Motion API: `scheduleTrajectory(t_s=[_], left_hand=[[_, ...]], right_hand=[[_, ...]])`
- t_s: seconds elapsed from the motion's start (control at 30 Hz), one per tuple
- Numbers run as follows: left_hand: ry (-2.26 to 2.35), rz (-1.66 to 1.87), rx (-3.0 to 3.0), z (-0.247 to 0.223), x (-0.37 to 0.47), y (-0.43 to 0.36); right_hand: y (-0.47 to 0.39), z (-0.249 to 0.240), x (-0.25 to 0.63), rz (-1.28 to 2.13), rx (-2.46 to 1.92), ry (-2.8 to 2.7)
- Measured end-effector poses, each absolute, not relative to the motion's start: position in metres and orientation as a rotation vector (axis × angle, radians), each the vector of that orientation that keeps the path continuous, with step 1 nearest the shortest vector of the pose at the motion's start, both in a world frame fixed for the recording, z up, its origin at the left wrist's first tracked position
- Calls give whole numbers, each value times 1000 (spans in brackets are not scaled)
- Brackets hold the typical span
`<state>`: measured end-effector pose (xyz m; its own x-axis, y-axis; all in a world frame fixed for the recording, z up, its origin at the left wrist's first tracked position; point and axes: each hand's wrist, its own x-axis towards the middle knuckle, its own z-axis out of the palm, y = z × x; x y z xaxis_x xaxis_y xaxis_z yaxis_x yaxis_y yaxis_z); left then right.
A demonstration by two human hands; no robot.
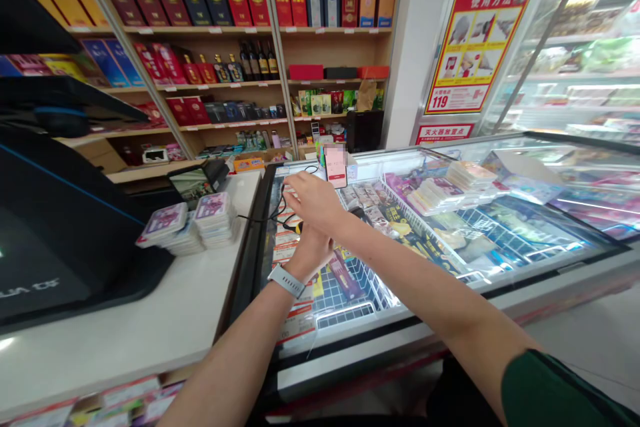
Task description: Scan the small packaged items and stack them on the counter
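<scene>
My left hand (316, 248), with a grey-banded watch (287, 281) on its wrist, is closed round what looks like a corded barcode scanner. Most of it is hidden; a yellow-and-black end (299, 227) and a dark part (358, 212) show on either side. My right hand (314, 199) crosses above the left, its fingers curled and drawn together. A black cable (273, 218) loops by those fingertips; whether they pinch it I cannot tell. Beneath both hands is a glass-topped freezer (350, 335) with packaged goods in wire baskets. Beyond them a phone (336, 167) with a lit screen stands upright.
Stacked packs (215, 219) sit on the white counter (150, 340) at left, beside a black checkout machine (65, 207). More packs (440, 192) and an open white carton (523, 173) lie on the freezer glass. Shelves (205, 29) of boxes and bottles line the back wall.
</scene>
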<state>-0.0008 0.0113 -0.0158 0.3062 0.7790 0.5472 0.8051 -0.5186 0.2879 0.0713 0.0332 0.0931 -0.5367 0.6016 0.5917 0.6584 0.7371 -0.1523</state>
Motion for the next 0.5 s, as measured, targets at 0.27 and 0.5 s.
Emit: scheduleTrajectory(t_s=[0.27,0.5], left_hand=[[-1543,-854,-2496,-1,1,-1],[-1575,-830,-2515,0,3,-3]], right_hand=[[56,63,165,-149,-1047,-2008],[76,33,232,-211,-1246,-1891]])
